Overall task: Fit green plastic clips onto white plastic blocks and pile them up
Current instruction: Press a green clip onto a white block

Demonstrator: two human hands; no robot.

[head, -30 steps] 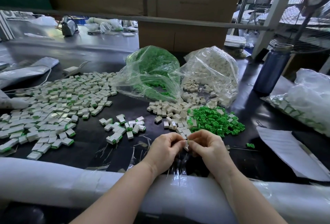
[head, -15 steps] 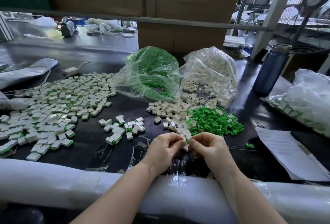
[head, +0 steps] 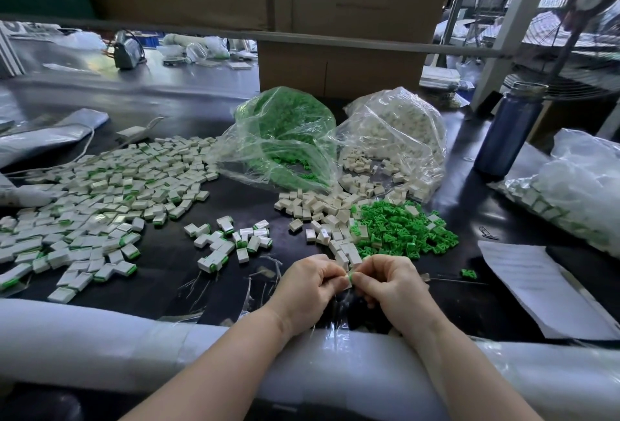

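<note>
The dark counter carries the whole job. Its left side holds the big spread of finished pieces, white blocks with green ends, and a smaller cluster of finished ones lies nearer the middle. Behind sit a bag of clips and a bag of blocks, both open toward the front. Loose blocks and loose clips lie heaped side by side just beyond the hands.

Both hands meet over the near edge. The left hand and right hand each have fingers curled in a pinching grip on one small piece, a block with a green clip showing at its top.

The step in hand looks like the fitting itself: the clip is being pressed home. How far it is seated cannot be told. Next would be a firm squeeze until flush, then dropping the piece onto the pile at left.
</note>
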